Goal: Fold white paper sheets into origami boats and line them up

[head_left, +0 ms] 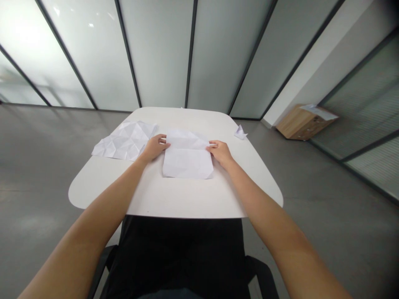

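A white sheet of paper lies in the middle of the table, with a crease running across its upper part. At its left edge, my left hand pinches the paper between thumb and fingers. My right hand grips the opposite edge at about the same height. Left of my left hand rests a second sheet, crumpled and covered in many fold lines. A small folded paper piece with pointed tips sits near the table's right edge, apart from my right hand.
The white table has rounded corners and stands right in front of my lap. Black chair armrests flank me. A wooden drawer cabinet with papers on top is on the floor at the right. Frosted glass panels rise behind the table.
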Tool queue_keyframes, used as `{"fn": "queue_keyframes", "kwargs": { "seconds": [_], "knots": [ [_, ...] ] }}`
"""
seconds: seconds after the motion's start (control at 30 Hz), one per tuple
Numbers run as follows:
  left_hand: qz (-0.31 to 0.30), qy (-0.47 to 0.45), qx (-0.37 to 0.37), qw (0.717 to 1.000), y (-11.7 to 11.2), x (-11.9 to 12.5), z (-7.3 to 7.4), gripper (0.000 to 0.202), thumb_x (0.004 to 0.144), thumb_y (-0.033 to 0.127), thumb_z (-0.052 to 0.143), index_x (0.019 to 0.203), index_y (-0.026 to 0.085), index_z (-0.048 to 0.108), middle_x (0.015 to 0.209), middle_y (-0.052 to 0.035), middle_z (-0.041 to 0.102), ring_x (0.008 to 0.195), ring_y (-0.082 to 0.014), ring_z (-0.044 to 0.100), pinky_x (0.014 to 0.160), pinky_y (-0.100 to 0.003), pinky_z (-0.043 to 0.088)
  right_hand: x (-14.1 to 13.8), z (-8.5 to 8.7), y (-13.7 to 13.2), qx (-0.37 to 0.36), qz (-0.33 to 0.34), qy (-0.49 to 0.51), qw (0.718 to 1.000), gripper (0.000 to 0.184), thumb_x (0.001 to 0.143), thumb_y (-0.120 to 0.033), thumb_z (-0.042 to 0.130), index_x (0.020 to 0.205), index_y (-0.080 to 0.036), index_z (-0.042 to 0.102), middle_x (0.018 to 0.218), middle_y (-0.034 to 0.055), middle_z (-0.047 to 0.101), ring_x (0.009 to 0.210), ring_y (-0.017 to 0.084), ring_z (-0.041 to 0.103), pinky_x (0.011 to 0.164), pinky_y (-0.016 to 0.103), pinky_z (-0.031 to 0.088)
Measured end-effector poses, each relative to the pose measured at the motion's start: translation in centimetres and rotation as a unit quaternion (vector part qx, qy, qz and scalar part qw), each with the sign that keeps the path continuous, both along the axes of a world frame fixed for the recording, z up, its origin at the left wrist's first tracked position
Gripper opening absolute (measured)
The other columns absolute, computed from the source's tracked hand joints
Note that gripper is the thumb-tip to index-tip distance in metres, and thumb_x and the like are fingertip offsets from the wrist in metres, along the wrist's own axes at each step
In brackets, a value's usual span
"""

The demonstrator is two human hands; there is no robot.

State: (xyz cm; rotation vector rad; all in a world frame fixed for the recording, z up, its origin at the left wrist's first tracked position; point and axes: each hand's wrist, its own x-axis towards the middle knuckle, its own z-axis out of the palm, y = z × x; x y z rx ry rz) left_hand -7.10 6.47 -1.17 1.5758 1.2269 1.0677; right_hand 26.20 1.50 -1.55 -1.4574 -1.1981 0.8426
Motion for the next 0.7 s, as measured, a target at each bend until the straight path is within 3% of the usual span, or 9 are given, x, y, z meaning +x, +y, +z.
{"fn": "queue_keyframes", "kwargs": {
  "seconds": [0.2, 0.3, 0.53, 0.63, 0.7],
  "knots": [
    [-0.096, -0.11, -0.078, 0.986, -1.2, 0.0, 0.6, 0.082, 0.078, 0.021, 0.088, 0.151, 0.019, 0.051, 0.099, -0.0046, 0.076, 0.085, -0.019, 0.075, 0.083, -0.034, 0.062, 0.3, 0.7, -0.5, -0.029, 0.013, 0.115, 0.993, 0.036, 0.073, -0.002, 0.072, 0.106, -0.016, 0.075, 0.09, 0.0038, 0.082, 0.078, 0.017, 0.076, 0.083, 0.031, 0.062],
    [-0.107, -0.139, -0.093, 0.98, -1.3, 0.0, 0.6, 0.082, 0.078, 0.018, 0.087, 0.151, 0.019, 0.049, 0.098, -0.005, 0.077, 0.088, -0.0201, 0.076, 0.085, -0.035, 0.062, 0.2, 1.3, -0.9, -0.051, 0.028, 0.174, 0.983, 0.034, 0.074, 0.0, 0.069, 0.103, -0.017, 0.075, 0.087, 0.0037, 0.082, 0.075, 0.017, 0.075, 0.077, 0.028, 0.061],
    [-0.096, -0.161, -0.093, 0.978, -0.9, 0.0, 0.4, 0.04, 0.074, 0.023, 0.091, 0.106, 0.016, 0.066, 0.09, -0.0027, 0.073, 0.086, -0.0173, 0.072, 0.08, -0.028, 0.058, 0.1, 1.7, -1.3, -0.07, 0.062, 0.226, 0.97, 0.024, 0.072, 0.001, 0.074, 0.086, -0.018, 0.07, 0.078, 0.0019, 0.078, 0.069, 0.014, 0.072, 0.072, 0.023, 0.061],
    [-0.095, -0.155, -0.088, 0.979, -1.0, 0.0, 0.6, 0.033, 0.072, 0.028, 0.092, 0.09, 0.016, 0.067, 0.083, -0.0011, 0.07, 0.08, -0.0156, 0.069, 0.076, -0.027, 0.056, 0.2, 1.6, -1.4, -0.075, 0.065, 0.216, 0.971, 0.026, 0.072, -0.001, 0.078, 0.086, -0.02, 0.066, 0.077, 0.0, 0.076, 0.069, 0.014, 0.072, 0.071, 0.023, 0.061],
    [-0.09, -0.151, -0.089, 0.98, -1.1, 0.0, 0.7, 0.032, 0.071, 0.03, 0.092, 0.089, 0.016, 0.07, 0.085, -0.0026, 0.072, 0.081, -0.0165, 0.069, 0.079, -0.029, 0.058, 0.1, 1.6, -1.5, -0.081, 0.081, 0.199, 0.973, 0.027, 0.074, -0.005, 0.08, 0.09, -0.021, 0.066, 0.08, 0.0002, 0.077, 0.071, 0.015, 0.073, 0.071, 0.025, 0.061]
  ]
}}
